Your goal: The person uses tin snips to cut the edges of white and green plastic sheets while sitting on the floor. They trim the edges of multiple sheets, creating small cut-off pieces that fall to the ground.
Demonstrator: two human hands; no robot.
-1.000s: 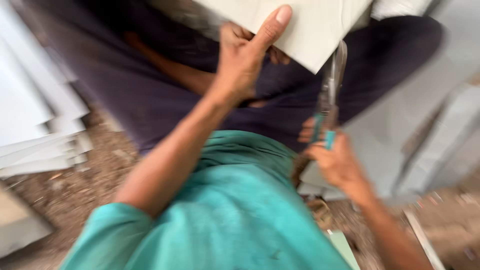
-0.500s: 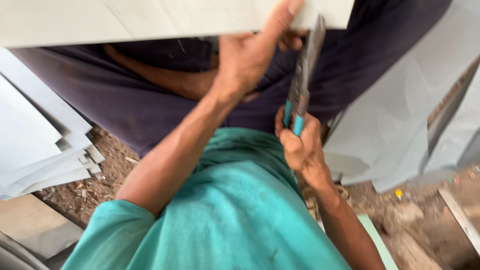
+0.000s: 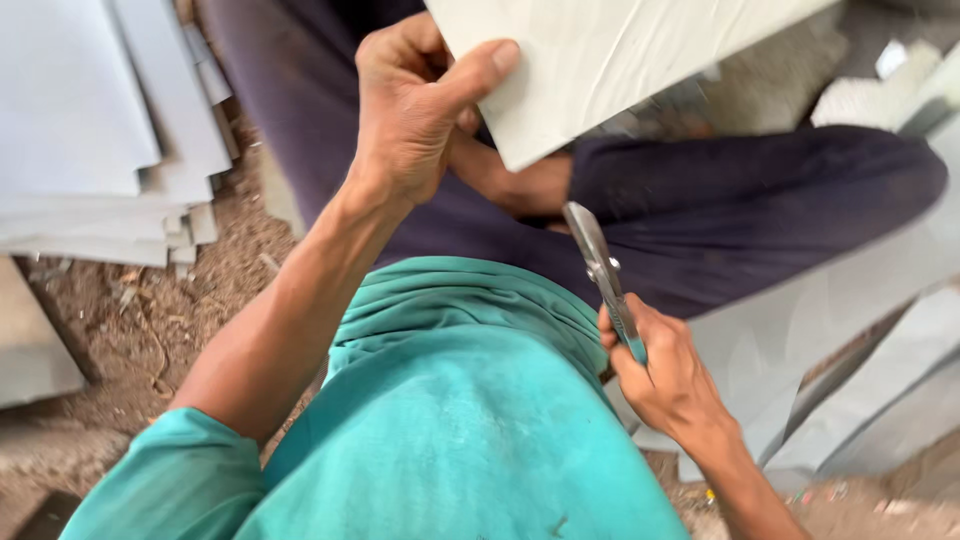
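Observation:
My left hand (image 3: 415, 100) grips the lower corner of a pale flat sheet (image 3: 600, 60) held up at the top of the view, thumb pressed on its face. My right hand (image 3: 665, 375) is closed on the teal handles of metal snips (image 3: 600, 265), whose grey blades point up and left toward the sheet's lower edge without touching it. Below lie my teal shirt (image 3: 450, 420) and my crossed legs in dark purple trousers (image 3: 760, 210).
A stack of pale grey sheets (image 3: 90, 120) lies on the dirt at the left. More grey sheets and offcuts (image 3: 860, 380) lean at the right. Brown earth with small scraps (image 3: 130, 330) shows between them. Rubble (image 3: 900, 90) sits top right.
The sheet has shifted so only its lower corner shows at the top. My right hand with the snips dropped lower and to the right, away from the sheet's edge.

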